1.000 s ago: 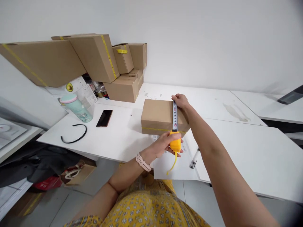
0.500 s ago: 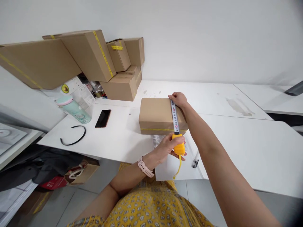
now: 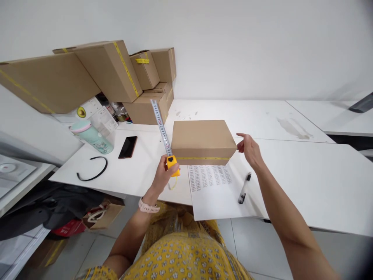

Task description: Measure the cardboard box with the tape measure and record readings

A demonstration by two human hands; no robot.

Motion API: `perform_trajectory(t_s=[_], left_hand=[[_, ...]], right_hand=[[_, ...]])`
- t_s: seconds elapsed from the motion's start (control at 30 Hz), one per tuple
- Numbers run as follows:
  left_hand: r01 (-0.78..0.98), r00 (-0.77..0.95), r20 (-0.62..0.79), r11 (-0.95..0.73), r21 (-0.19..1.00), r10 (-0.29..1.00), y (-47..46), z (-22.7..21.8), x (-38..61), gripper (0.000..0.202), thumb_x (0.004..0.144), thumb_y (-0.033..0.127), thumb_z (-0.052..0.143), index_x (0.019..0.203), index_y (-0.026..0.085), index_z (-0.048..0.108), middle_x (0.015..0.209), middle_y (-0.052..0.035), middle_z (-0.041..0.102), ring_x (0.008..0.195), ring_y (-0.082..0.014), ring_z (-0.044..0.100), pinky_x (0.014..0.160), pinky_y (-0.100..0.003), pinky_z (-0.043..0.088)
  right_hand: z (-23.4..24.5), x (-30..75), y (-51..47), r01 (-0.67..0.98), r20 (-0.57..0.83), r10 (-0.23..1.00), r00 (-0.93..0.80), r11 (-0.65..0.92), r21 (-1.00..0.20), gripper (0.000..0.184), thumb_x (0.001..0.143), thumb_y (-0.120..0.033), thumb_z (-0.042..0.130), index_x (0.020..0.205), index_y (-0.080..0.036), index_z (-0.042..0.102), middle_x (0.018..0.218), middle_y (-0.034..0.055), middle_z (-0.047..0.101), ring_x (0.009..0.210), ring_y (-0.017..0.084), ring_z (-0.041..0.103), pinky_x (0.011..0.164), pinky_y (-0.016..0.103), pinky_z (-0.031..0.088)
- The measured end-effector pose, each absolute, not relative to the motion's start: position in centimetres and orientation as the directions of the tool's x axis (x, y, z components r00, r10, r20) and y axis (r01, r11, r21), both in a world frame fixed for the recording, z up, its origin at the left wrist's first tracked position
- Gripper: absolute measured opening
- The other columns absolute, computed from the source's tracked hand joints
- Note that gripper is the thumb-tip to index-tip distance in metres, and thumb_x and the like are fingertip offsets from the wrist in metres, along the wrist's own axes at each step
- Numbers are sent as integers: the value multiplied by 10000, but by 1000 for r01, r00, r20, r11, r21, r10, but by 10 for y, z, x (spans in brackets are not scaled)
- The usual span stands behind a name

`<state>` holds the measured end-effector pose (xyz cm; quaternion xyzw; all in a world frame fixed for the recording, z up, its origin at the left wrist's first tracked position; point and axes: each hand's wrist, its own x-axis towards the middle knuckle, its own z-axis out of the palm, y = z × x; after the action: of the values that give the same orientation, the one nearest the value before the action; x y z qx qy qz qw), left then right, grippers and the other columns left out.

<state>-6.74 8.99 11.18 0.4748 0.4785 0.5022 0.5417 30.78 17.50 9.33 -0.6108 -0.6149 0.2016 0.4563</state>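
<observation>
My left hand (image 3: 163, 174) is closed around the yellow case of a tape measure (image 3: 173, 165). Its pale blade (image 3: 161, 126) sticks out up and away, just left of a brown cardboard box (image 3: 201, 134). The box lies on the white table with a yellow strip along its near side. At the box's right end is my right hand (image 3: 249, 149), with nothing in it, the index finger stretched out and the others partly bent. Whether its fingertips touch the box corner I cannot tell. A printed sheet (image 3: 215, 200) lies in front of the box, and a pen (image 3: 244, 188) rests on it.
On the white table (image 3: 294, 182), a phone (image 3: 128, 147), a black headband (image 3: 100, 171) and a mint tumbler (image 3: 91, 136) lie to the left. Several cardboard boxes (image 3: 145, 109) are stacked at the back left. A paper bag (image 3: 106, 217) stands below the table's left edge.
My left hand has moved left with the tape measure, its blade now off the box top and beside it. My right hand has let go of the blade's end and moved right and nearer.
</observation>
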Motion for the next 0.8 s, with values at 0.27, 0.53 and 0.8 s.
perform_trajectory(t_s=[0.27, 0.53, 0.8], left_hand=[[-202, 116, 41, -17, 979, 992, 140, 173, -74, 658, 660, 558, 850, 1128, 186, 575, 1009, -40, 635, 666, -171, 698, 552, -325, 617], [-189, 240, 126, -81, 979, 963, 112, 181, -49, 536, 746, 477, 835, 1104, 229, 523, 1020, -37, 659, 771, -189, 700, 630, -315, 588], [-112, 607, -170, 295, 949, 777, 62, 134, -8, 554, 733, 488, 864, 1081, 206, 538, 938, -5, 566, 779, -161, 647, 641, -278, 522]], right_hand=[[160, 275, 179, 619, 387, 893, 230, 173, -766, 517, 823, -680, 690, 1095, -246, 754, 743, 7, 571, 688, 199, 542, 672, 373, 484], [164, 266, 227, 783, 675, 735, 57, 387, -488, 240, 983, -378, 462, 918, -246, 651, 1192, 134, 682, 1150, 307, 603, 1008, 511, 466], [169, 256, 220, 848, 646, 762, -49, 374, -377, 308, 1003, -212, 335, 1136, -275, 606, 1117, 67, 746, 1032, 271, 662, 1031, 497, 391]])
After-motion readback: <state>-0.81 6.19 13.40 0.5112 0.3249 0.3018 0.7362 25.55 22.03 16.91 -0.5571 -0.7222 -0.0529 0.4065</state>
